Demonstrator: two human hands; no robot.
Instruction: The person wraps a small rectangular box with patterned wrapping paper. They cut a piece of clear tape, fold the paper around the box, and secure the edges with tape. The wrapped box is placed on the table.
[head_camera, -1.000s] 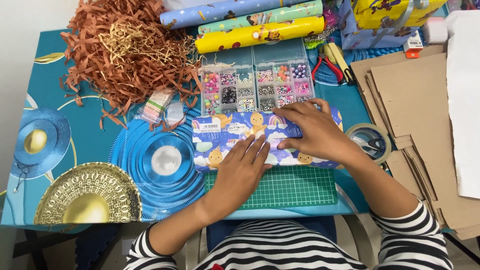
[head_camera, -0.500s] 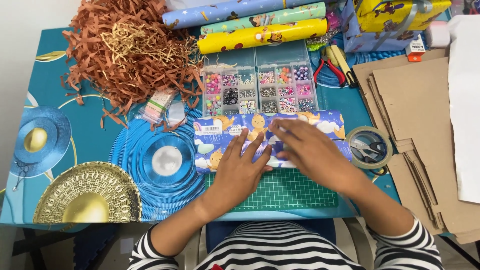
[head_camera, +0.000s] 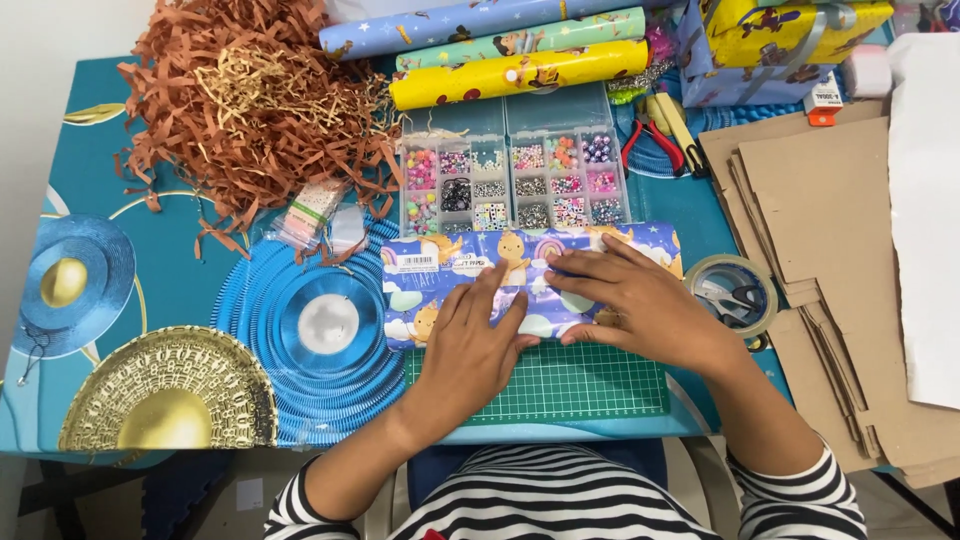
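A flat pack of blue and purple wrapping paper (head_camera: 440, 270) printed with cartoon chicks lies across the far edge of a green cutting mat (head_camera: 570, 385). My left hand (head_camera: 475, 345) rests palm down on the pack's lower middle, fingers spread. My right hand (head_camera: 640, 300) lies flat on its right half, fingers pointing left. Both hands press on the pack; neither grips it.
A clear bead organiser (head_camera: 515, 180) sits just behind the pack. Rolls of wrapping paper (head_camera: 515, 75), red pliers (head_camera: 650, 145), brown paper shreds (head_camera: 240, 110), a tape roll (head_camera: 730, 295), cardboard sheets (head_camera: 840, 250), a gold paper fan (head_camera: 165, 405) and a blue paper fan (head_camera: 320, 325) surround it.
My right hand slid from the pack's upper middle toward its right half and flattened. The left hand shifted slightly lower on the pack.
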